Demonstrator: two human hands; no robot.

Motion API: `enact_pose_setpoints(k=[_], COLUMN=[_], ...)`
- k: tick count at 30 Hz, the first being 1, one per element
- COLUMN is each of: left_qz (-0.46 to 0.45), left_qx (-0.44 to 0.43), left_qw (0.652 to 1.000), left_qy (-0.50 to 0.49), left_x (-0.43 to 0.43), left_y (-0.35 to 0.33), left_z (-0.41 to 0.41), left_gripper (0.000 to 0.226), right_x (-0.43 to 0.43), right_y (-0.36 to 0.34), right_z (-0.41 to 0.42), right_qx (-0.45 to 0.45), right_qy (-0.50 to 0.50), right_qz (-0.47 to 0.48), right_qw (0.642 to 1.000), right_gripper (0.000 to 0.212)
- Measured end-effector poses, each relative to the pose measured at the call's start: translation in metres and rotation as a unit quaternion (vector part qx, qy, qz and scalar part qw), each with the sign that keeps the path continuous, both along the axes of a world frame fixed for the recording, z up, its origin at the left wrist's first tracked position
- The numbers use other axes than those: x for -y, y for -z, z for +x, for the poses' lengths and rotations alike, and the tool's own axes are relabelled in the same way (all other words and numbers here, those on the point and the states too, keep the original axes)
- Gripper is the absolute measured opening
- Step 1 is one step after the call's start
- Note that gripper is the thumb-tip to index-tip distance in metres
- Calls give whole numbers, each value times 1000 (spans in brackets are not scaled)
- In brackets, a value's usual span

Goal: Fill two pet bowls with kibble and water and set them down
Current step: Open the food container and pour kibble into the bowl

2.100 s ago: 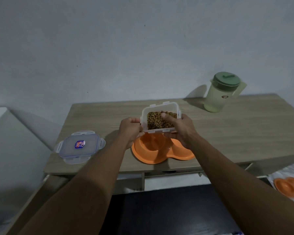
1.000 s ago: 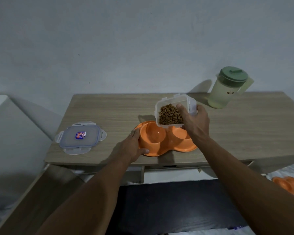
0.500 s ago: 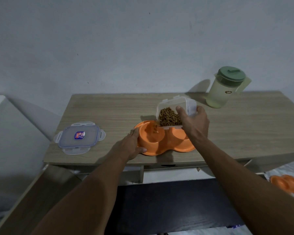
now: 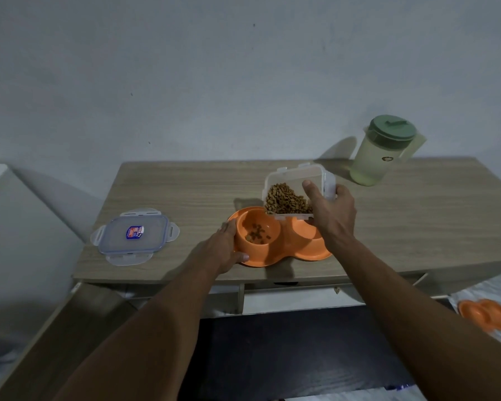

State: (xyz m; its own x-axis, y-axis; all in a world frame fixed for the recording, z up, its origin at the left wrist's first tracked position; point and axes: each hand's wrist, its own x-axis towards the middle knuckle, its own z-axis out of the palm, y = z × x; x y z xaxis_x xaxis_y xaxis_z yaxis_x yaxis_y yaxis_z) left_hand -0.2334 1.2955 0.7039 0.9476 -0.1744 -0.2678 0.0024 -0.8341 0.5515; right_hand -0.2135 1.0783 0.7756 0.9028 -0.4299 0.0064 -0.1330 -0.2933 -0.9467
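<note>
Your right hand [image 4: 334,215] grips the tub [image 4: 297,173], tilted over the bowl [image 4: 272,256] on the surface [image 4: 185,186], kibble [image 4: 287,202] piled at its lower edge. Your left hand [image 4: 223,250] holds the bowl's left rim, fingers [image 4: 229,227] curved round it. A few pieces lie in the left cup.

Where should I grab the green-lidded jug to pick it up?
Grab the jug by the piece jutting out under its lid on the right, probably its handle, coming from the right. It stands upright, and the kibble box and right hand sit to its left.
</note>
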Motion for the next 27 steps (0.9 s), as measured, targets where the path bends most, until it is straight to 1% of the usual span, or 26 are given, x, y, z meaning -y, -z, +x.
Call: enact_pose_setpoints(k=[3,9,12,14,15,16,18,22,24,27], left_qz=[-3,-1,-4,-3,-3,-3,-5,9,12,6], left_qx=[0,-5,-10,-12,-12,-10,-9,-12,-18,-18], left_qw=[1000,1000,1000,1000,1000,1000,1000,1000,1000,1000], left_qy=[-1,-4,-7,-8,-7,-6,-7,-6,-7,-5], left_x=[-1,0,0,0,0,0,0,-1,-1,-1], left_y=[-1,-1,-1,-1,-2,-2,-2,-1,-1,-1], left_z=[1,1,2,2,1,1,1,1,1,1], left_gripper=[94,94,95,95,95,94,92,96,96,97], right_x=[-1,0,1,0,0,0,-1,-3,-3,-2], right_y=[0,0,0,0,-1,-1,-2,-3,-4,-3], right_z=[-2,-4,-4,-5,-5,-6,-8,-9,-9,-7], right_qx=[3,3,0,0,2,8,17,14,12,-7], right_qy=[7,18,22,25,27,29,31,41,40,47], right_qz=[-14,-6,1,28,25,1,-41,-7,-4,18], right_qw=[1000,1000,1000,999,999,1000,999,999,999,999], right_gripper=[38,44,40,36,35,35,39,48,45,34])
